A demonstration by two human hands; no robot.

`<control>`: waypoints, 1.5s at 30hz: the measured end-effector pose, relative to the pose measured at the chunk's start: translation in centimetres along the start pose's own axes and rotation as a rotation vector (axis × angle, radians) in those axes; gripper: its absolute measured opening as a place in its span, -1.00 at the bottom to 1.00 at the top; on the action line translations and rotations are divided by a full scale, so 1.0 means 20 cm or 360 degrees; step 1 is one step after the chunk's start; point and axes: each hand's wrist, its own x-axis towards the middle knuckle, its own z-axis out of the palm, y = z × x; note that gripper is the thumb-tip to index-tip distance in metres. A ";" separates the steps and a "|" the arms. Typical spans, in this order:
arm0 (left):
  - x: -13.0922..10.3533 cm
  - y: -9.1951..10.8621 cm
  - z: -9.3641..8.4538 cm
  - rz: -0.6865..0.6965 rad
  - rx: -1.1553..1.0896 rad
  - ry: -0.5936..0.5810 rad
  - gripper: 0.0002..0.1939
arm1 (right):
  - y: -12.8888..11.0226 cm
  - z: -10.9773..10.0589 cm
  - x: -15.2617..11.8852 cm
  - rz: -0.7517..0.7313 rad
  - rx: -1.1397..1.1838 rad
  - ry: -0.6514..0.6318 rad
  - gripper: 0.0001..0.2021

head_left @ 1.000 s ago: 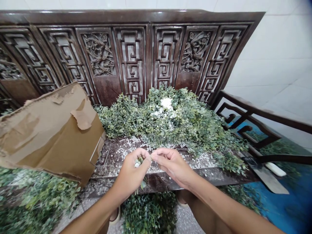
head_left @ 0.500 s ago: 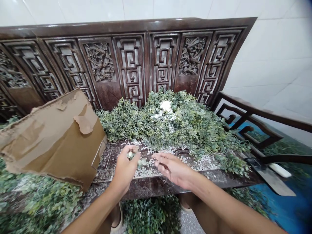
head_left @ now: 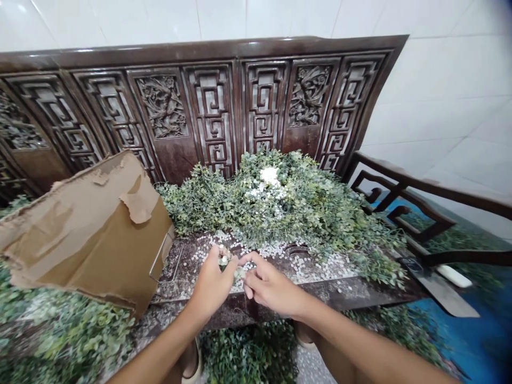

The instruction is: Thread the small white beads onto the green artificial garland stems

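Observation:
My left hand is closed around a small artificial leaf sprig, green with whitish bits showing between the fingers. Against it, my right hand has its fingers curled in a pinch at the sprig's pale lower end, close to my left thumb. What exactly lies between the right fingertips is partly hidden. Both hands are above the front part of a dark wooden bench seat. Small white round pieces lie scattered over the seat behind the hands.
A large heap of artificial greenery with a white clump on it leans against the carved backrest. To the left stands a torn cardboard box with a bent wire beside it. More greenery lies below; an armrest is right.
My right hand has moved left to meet the left hand, and its extended fingers have curled into a pinch at the sprig. The left hand keeps its hold.

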 end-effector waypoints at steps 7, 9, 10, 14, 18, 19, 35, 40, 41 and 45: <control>-0.02 0.03 -0.01 -0.0019 -0.0335 -0.0212 -0.52 | -0.02 -0.04 0.03 0.0114 0.0332 0.0176 -0.72; -0.01 0.03 -0.01 0.0046 -0.0319 -0.0296 -0.52 | -0.03 -0.05 0.03 0.0148 0.0392 0.0182 -0.70; -0.01 0.03 -0.01 0.0072 -0.0296 -0.0312 -0.57 | -0.03 -0.05 0.03 0.0157 0.0398 0.0184 -0.69; 0.00 0.05 -0.02 0.0057 -0.0200 -0.0223 -0.73 | -0.03 -0.06 0.03 0.0139 0.0348 0.0177 -0.61; 0.00 0.07 -0.03 -0.0053 -0.0289 -0.0193 -0.67 | -0.04 -0.07 0.02 0.0055 0.0344 0.0223 -0.56; 0.00 0.07 -0.03 -0.0086 -0.0325 -0.0220 -0.65 | -0.04 -0.08 0.01 0.0034 0.0362 0.0245 -0.57; 0.00 0.03 -0.02 0.0090 -0.0033 -0.0228 -0.72 | -0.06 -0.10 0.01 -0.0085 0.0308 0.0288 -0.79; 0.00 0.02 -0.02 0.0155 0.0043 -0.0270 -0.78 | -0.08 -0.08 0.00 -0.0186 0.0035 0.0317 -0.88; 0.00 0.02 -0.02 0.0165 0.0062 -0.0257 -0.79 | -0.09 -0.08 0.00 -0.0226 -0.0059 0.0308 -0.89; -0.01 0.03 -0.01 0.0182 0.0152 -0.0226 -0.79 | -0.07 -0.08 0.01 -0.0423 -0.0364 0.0250 -0.85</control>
